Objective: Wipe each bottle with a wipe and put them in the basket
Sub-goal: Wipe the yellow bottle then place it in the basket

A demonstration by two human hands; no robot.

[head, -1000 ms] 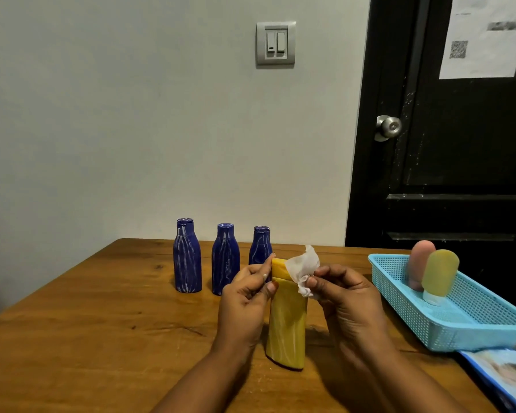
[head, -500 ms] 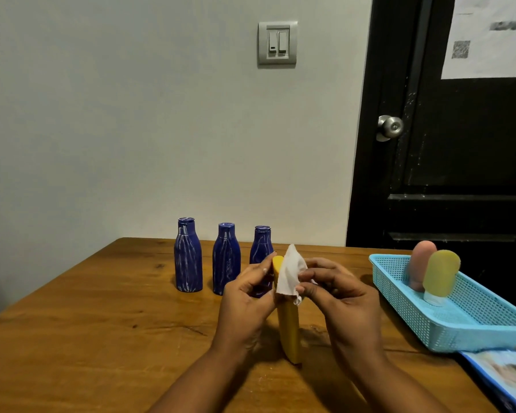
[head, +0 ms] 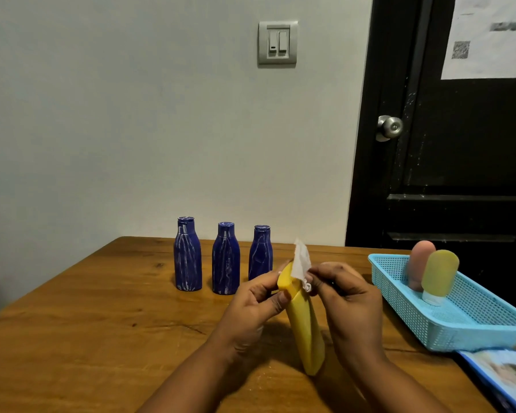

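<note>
Gripping yellow bottle point(head: 306, 326), right hand point(head: 350, 305) pinching wipe point(head: 301, 260)

We're in a plain room of a home: a wooden table point(head: 102, 338) against a bare pale wall point(head: 131, 114), a light switch point(head: 277, 43), a dark door point(head: 459, 174) with a round knob point(head: 390, 128).

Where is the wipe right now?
In the head view, the wipe sits near centre, pinched by the right hand against the top of the yellow bottle that the left hand holds, just in front of the rightmost blue bottle.
</note>
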